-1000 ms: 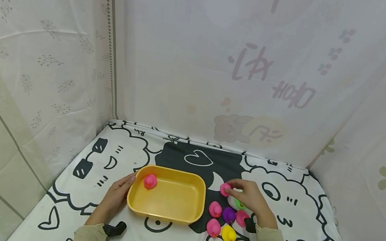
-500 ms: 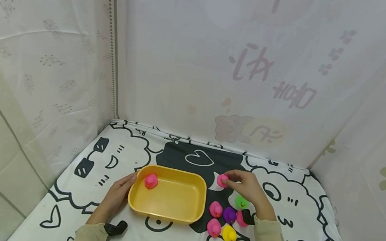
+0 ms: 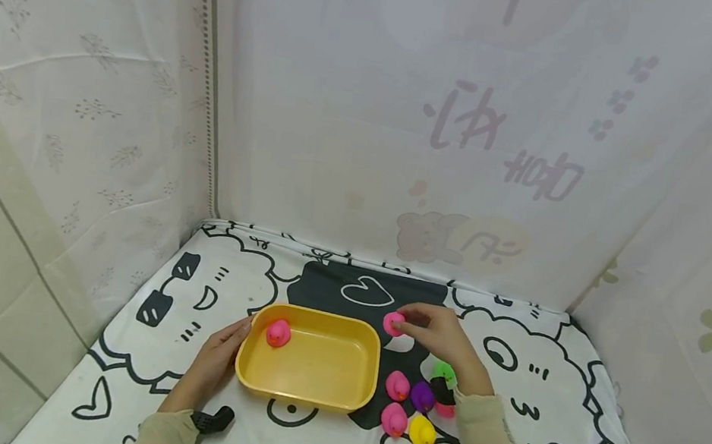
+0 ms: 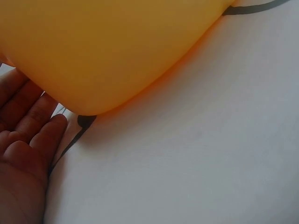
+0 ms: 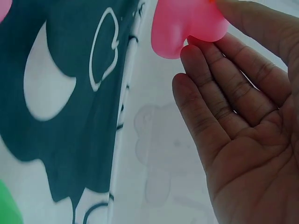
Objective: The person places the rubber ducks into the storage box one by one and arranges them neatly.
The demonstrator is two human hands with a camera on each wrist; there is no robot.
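Observation:
A pink rubber duck (image 3: 393, 324) is pinched between the thumb and fingertips of my right hand (image 3: 442, 336), above the cloth just past the tray's far right corner. The right wrist view shows this duck's rounded pink body at the top, with the lower fingers loosely extended. My left hand (image 3: 215, 356) rests along the left end of the yellow tray (image 3: 301, 403). Seen from the left wrist, its fingers (image 4: 37, 112) lie nearly straight against the tray's outer wall. Inside the tray, near its left end, sits another pink duck (image 3: 278, 333).
Right of the tray stand two pink ducks, one nearer (image 3: 394, 419) and one farther (image 3: 397, 385), a purple duck (image 3: 423, 397) and a yellow duck (image 3: 422, 432). The right wrist camera partly covers a green duck (image 3: 444, 372) and a pink one (image 3: 443, 411). Curtains (image 3: 355, 137) enclose the patterned cloth.
My right hand has lifted the pink duck and carried it left and away from me, toward the tray's far right corner. My left hand and the tray have stayed put.

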